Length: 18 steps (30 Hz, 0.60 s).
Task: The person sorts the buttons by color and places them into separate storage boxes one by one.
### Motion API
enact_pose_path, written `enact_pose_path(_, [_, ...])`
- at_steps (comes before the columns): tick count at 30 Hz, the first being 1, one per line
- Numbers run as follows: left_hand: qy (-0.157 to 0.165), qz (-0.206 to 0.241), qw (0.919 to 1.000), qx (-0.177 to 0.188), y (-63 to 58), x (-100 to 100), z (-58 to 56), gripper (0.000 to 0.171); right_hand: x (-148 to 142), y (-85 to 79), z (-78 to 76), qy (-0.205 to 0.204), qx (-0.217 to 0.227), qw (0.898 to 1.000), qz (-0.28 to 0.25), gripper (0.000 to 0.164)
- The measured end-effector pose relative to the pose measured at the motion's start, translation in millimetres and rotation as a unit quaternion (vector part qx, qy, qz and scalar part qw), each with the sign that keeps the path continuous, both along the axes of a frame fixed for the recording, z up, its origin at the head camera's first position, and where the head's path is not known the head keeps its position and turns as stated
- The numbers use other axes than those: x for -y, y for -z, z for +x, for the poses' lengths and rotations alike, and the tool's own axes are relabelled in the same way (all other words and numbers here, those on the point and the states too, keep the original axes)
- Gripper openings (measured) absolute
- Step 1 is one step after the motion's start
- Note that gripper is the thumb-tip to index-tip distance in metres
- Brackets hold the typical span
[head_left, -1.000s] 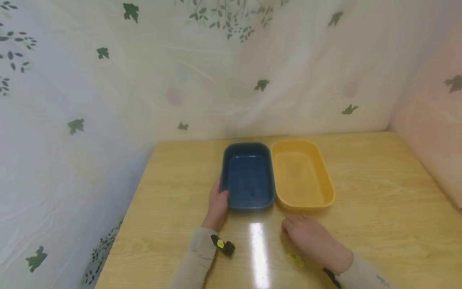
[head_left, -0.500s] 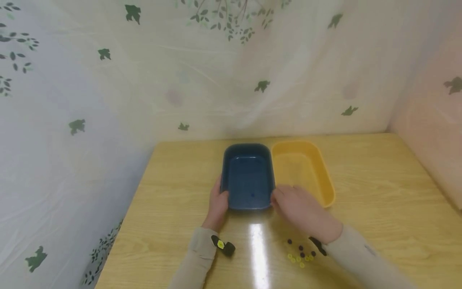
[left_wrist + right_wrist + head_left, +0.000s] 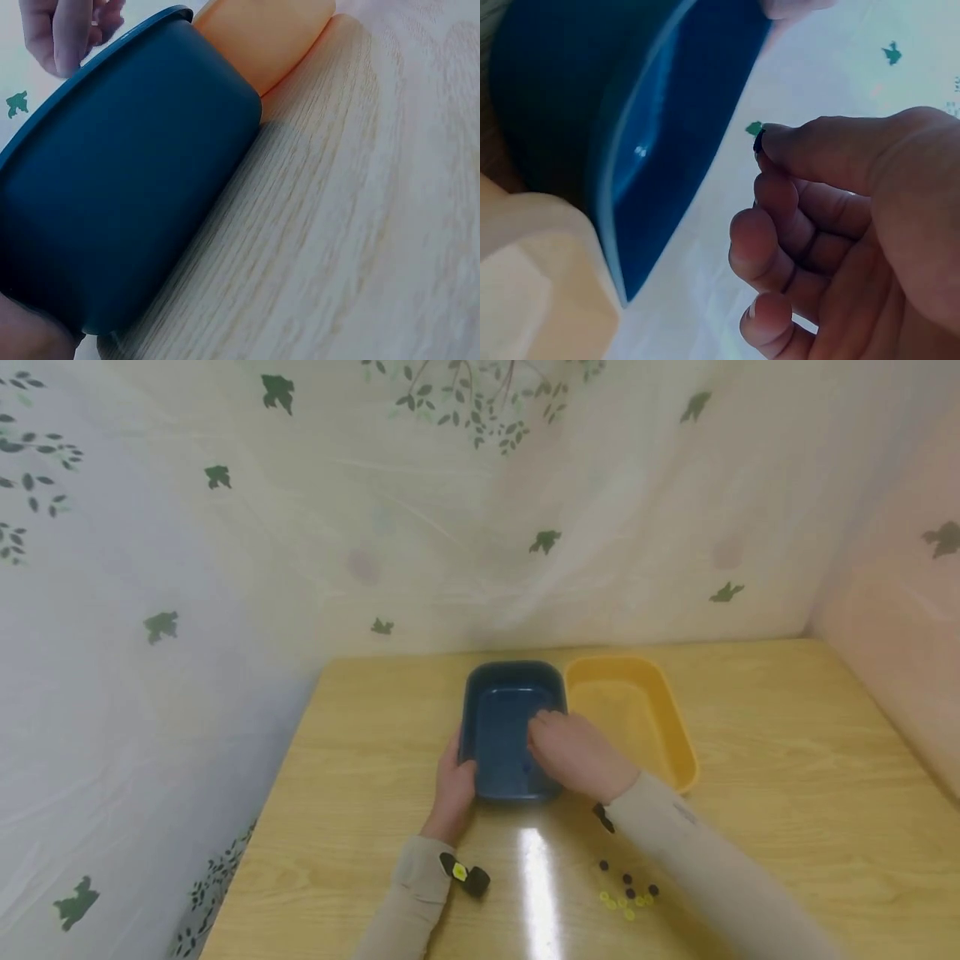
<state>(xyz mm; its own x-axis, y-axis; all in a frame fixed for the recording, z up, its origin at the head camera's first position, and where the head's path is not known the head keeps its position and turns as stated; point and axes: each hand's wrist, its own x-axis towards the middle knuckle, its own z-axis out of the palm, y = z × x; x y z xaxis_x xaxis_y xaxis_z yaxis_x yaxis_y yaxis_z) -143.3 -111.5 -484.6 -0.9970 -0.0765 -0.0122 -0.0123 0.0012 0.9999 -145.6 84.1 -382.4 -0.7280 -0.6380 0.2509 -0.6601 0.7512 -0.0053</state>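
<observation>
My left hand (image 3: 454,785) grips the near left side of the dark blue tray (image 3: 495,735), with the thumb at its rim. Over the right part of that tray is my right hand (image 3: 573,752), fingers curled. In the right wrist view, the right hand's thumb and forefinger pinch a small dark round piece (image 3: 759,141), mostly hidden by the fingertips. On the tray's floor a small dark spot (image 3: 527,768) shows beside the hand. Several small dark round pieces (image 3: 627,879) and several small yellow rings (image 3: 630,915) lie on the table in front of the trays.
A yellow tray (image 3: 678,735) stands against the blue tray's right side, partly covered by the right arm. The wooden table (image 3: 360,735) ends at a pale cloth backdrop (image 3: 450,568) printed with leaves and birds.
My right hand has moved from the table in front of the yellow tray up and left, over the blue tray, uncovering the dark pieces on the table. The left hand stays on the blue tray.
</observation>
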Motion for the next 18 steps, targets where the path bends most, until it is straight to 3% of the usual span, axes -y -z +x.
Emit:
enact_pose_path(9, [-0.008, 0.007, 0.9999, 0.013, -0.4, -1, -0.7, 0.072, 6, 16.3, -16.9, 0.013, -0.029, 0.999, 0.035, 0.007])
enact_pose_path(14, [-0.005, 0.008, 0.9998, 0.017, 0.2, 0, -1.9, 0.071, 10, 20.7, -21.8, 0.024, -0.020, 0.998, 0.048, 0.008])
enact_pose_path(18, [0.002, 0.010, 0.9998, 0.017, -10.1, -1, 1.3, 0.070, 13, 23.7, -23.4, 0.034, -0.007, 0.998, 0.047, 0.007])
